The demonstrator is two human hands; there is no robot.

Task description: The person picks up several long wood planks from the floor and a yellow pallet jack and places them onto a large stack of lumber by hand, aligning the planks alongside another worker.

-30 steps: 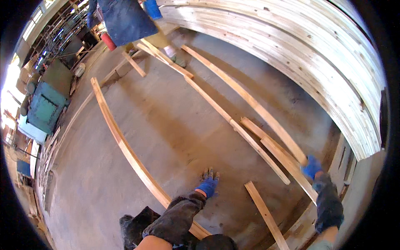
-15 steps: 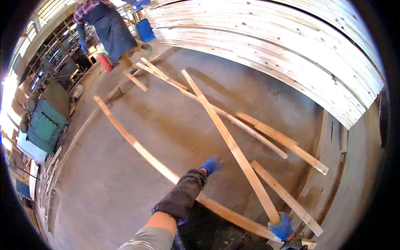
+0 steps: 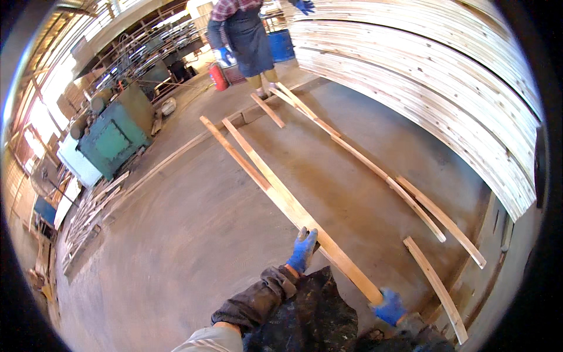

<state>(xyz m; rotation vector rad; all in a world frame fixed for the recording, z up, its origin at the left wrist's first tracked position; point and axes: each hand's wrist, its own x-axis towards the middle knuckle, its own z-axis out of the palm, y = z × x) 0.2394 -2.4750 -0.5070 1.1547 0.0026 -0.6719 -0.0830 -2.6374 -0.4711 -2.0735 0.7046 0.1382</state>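
At one end, likely the securest, right hand (image 3: 389, 307) grips the stiff-looking plank (image 3: 340, 258); left hand (image 3: 302, 252) touches midway, grip unclear

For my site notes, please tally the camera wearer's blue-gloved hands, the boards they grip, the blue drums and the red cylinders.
Gloved hands, left hand and right hand: 2
Gripped board: 1
Blue drum: 1
Red cylinder: 1
Total: 5

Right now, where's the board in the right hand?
In the head view, the board runs from upper left to lower right, its near end in the right hand, the left hand at its edge.
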